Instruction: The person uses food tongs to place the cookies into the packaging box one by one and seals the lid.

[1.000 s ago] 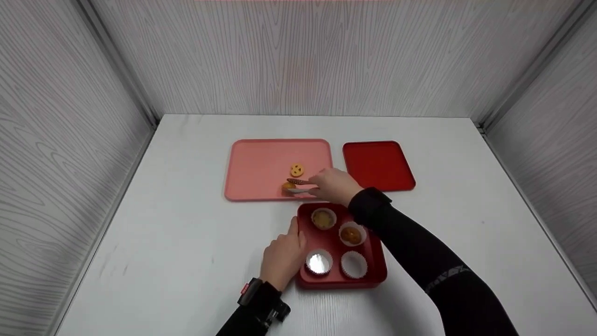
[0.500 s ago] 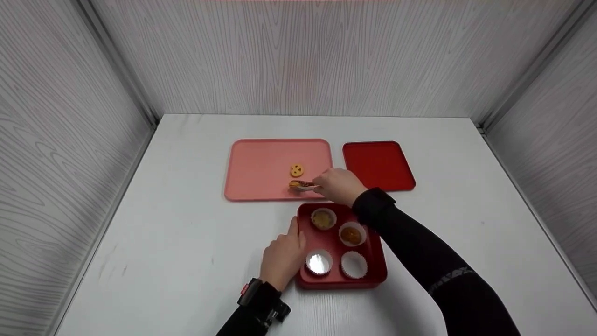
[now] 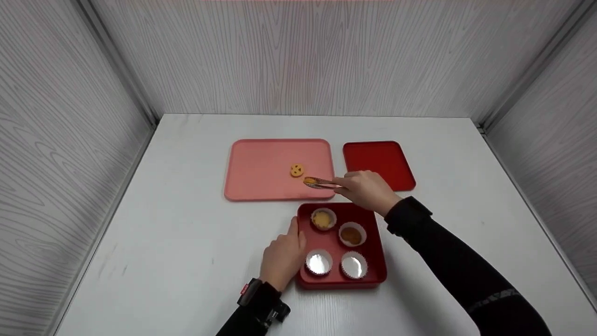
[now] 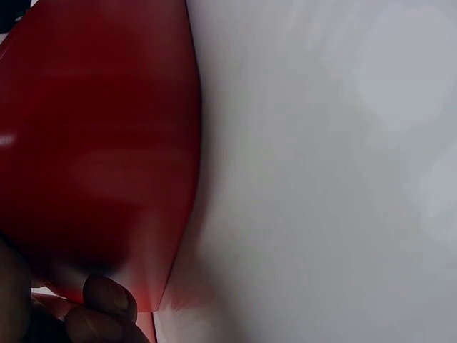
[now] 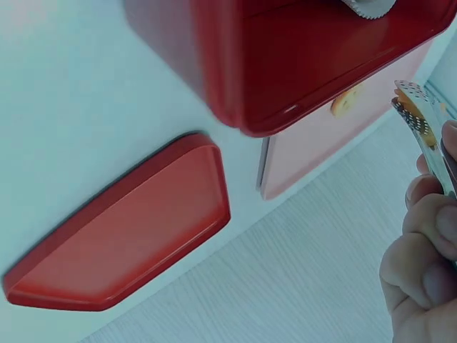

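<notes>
My right hand (image 3: 371, 189) grips small metal tongs (image 3: 322, 183) above the right part of the pink tray (image 3: 252, 170). Between the perforated tong tips is a small yellow-orange piece (image 3: 310, 180), perhaps a cookie; the right wrist view shows the tips pressed around it. A round yellow cookie (image 3: 297, 170) with dark spots lies on that tray. My left hand (image 3: 283, 256) holds the left side of the red box (image 3: 329, 283), index finger along its wall. Inside stand white paper cups: one with a pale yellow piece (image 3: 322, 219), one with a brown piece (image 3: 351, 235), and two empty ones (image 3: 319, 262).
A smaller red tray (image 3: 380, 163) lies to the right of the pink tray, partly behind my right hand. All of it rests on a white table (image 3: 196, 252). Grey wood-grain panels (image 3: 298, 60) stand at the back and both sides.
The tongs have closed on the small piece at the pink tray's front edge. My right hand has lifted it and drawn to the right. The left hand and box stay put.
</notes>
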Available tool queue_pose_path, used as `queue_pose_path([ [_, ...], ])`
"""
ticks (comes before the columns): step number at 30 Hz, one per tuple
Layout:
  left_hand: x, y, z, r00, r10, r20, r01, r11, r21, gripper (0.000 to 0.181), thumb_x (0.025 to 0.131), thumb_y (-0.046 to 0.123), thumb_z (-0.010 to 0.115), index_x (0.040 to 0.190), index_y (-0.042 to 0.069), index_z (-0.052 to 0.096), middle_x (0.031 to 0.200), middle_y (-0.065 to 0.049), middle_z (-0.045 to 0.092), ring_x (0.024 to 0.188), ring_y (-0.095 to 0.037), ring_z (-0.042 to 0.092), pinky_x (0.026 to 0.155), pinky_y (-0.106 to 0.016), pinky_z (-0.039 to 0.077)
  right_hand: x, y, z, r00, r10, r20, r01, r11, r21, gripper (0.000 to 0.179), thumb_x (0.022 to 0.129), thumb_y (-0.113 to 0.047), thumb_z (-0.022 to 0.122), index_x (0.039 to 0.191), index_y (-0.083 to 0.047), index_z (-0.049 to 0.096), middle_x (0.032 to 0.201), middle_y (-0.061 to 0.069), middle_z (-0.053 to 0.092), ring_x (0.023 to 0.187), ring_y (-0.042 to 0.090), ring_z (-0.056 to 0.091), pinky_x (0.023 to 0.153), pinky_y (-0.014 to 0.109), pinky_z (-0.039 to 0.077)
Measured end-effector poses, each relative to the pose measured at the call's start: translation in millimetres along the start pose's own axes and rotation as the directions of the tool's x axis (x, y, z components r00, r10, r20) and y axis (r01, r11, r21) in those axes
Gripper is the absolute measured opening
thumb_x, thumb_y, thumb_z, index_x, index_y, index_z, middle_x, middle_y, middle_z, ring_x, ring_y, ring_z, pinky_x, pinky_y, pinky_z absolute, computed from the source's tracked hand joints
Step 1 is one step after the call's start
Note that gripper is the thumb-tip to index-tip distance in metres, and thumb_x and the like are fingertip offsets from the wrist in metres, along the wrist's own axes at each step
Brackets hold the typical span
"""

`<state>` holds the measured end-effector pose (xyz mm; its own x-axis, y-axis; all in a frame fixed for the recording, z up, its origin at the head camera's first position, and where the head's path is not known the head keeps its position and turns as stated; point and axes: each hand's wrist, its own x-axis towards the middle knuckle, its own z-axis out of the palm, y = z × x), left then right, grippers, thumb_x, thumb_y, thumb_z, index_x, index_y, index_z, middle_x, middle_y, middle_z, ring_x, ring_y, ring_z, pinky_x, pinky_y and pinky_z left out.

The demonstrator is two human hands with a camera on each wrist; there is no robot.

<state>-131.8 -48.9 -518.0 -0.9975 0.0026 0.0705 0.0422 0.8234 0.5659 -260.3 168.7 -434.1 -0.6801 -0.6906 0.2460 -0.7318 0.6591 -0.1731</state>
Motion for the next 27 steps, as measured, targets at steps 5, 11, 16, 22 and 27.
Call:
queue_pose_path([
  [5, 0.3, 0.1, -0.9, 1.0, -0.009, 0.013, 0.01, 1.0, -0.009, 0.051, 0.106, 0.028, 0.05, 0.149, 0.0, 0.05, 0.072, -0.022, 0.067, 0.055, -0.035, 0.064, 0.051, -0.05, 0.05, -24.4, 2, -7, 0.997, -0.037, -0.069, 0.036, 0.999, -0.011, 0.024, 0.092, -0.014, 0.077, 0.116, -0.008, 0.077, 0.075, 0.005, 0.067, 0.06, 0.014, 0.055, 0.055, 0.028, 0.046],
  [11, 1.0, 0.5, -1.4, 0.999, -0.025, 0.029, 0.026, 1.0, -0.01, 0.051, 0.106, 0.028, 0.049, 0.15, 0.001, 0.049, 0.076, -0.023, 0.068, 0.06, -0.038, 0.066, 0.054, -0.052, 0.051, -54.3, -1, -17, 0.989, -0.069, -0.133, 0.069, 0.998, -0.006, 0.029, 0.089, -0.014, 0.081, 0.118, -0.009, 0.077, 0.074, 0.002, 0.066, 0.058, 0.011, 0.053, 0.054, 0.025, 0.046],
  [16, 0.7, 1.2, -1.7, 0.999, -0.023, 0.024, 0.023, 1.0, -0.008, 0.051, 0.106, 0.028, 0.049, 0.149, 0.001, 0.049, 0.078, -0.024, 0.069, 0.062, -0.039, 0.067, 0.055, -0.052, 0.051, -79.8, -4, -28, 0.982, -0.121, -0.147, 0.124, 0.992, 0.016, 0.037, 0.084, -0.011, 0.084, 0.12, -0.009, 0.077, 0.073, 0.0, 0.065, 0.058, 0.006, 0.05, 0.052, 0.021, 0.044],
  [22, 0.9, 1.4, -2.3, 0.999, -0.024, 0.026, 0.024, 0.999, -0.021, 0.052, 0.107, 0.03, 0.047, 0.15, 0.002, 0.048, 0.078, -0.023, 0.069, 0.062, -0.038, 0.067, 0.055, -0.052, 0.051, -109.2, -6, -43, 0.981, -0.177, -0.076, 0.181, 0.982, 0.046, 0.039, 0.082, -0.011, 0.086, 0.12, -0.008, 0.077, 0.067, -0.006, 0.056, 0.055, -0.001, 0.038, 0.051, 0.014, 0.037],
  [27, 0.8, 1.6, -2.4, 0.999, -0.025, 0.026, 0.026, 0.999, -0.025, 0.052, 0.107, 0.032, 0.046, 0.15, 0.003, 0.048, 0.079, -0.022, 0.07, 0.063, -0.038, 0.067, 0.055, -0.052, 0.051, -126.4, -9, -52, 0.973, -0.231, -0.027, 0.233, 0.967, 0.104, 0.038, 0.079, -0.009, 0.087, 0.116, -0.009, 0.078, 0.069, -0.007, 0.061, 0.055, -0.004, 0.041, 0.053, 0.01, 0.039],
])
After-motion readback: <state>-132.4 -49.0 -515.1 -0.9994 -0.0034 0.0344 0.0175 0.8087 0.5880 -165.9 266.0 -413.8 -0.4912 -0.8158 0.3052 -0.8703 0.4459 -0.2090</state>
